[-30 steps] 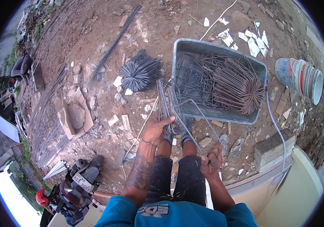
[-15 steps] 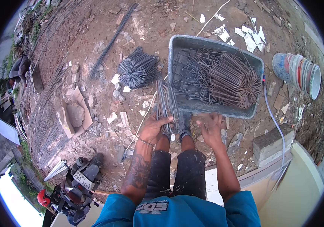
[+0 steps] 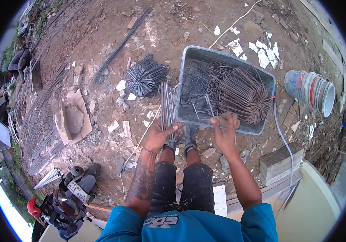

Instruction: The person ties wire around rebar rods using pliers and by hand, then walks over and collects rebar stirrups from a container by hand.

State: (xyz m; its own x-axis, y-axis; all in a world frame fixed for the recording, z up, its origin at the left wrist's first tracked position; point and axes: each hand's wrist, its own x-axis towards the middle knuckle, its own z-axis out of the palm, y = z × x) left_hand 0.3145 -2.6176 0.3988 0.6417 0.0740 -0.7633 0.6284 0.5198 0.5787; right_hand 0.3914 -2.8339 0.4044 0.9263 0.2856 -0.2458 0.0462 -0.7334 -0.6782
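Observation:
My left hand (image 3: 159, 137) is wrapped round a bundle of bent steel rebar stirrups (image 3: 168, 105), held upright just left of a grey plastic tub (image 3: 229, 126). Over the tub's near rim, my right hand (image 3: 224, 131) pinches a single bent rebar stirrup (image 3: 209, 105) that sticks up from the fingers. Inside the tub, loose stirrups lie tangled on the left, and a large fanned stack of rusty stirrups (image 3: 245, 92) fills the right. Another fanned bundle of stirrups (image 3: 142, 78) rests on the dirt beyond my left hand.
Nested buckets (image 3: 311, 90) lie on their side at the right, near a hose (image 3: 285, 141) and a concrete block (image 3: 280, 163). Broken white tiles (image 3: 264, 54), long rebar (image 3: 120, 46) and a torn cardboard box (image 3: 85, 121) litter the dirt. A motorbike (image 3: 70, 197) stands lower left; a person (image 3: 19, 64) bends at far left.
My right hand, spread and holding nothing before, now has its fingers closed on one stirrup at the tub's near rim. My left hand keeps its bundle. The whole view has shifted slightly.

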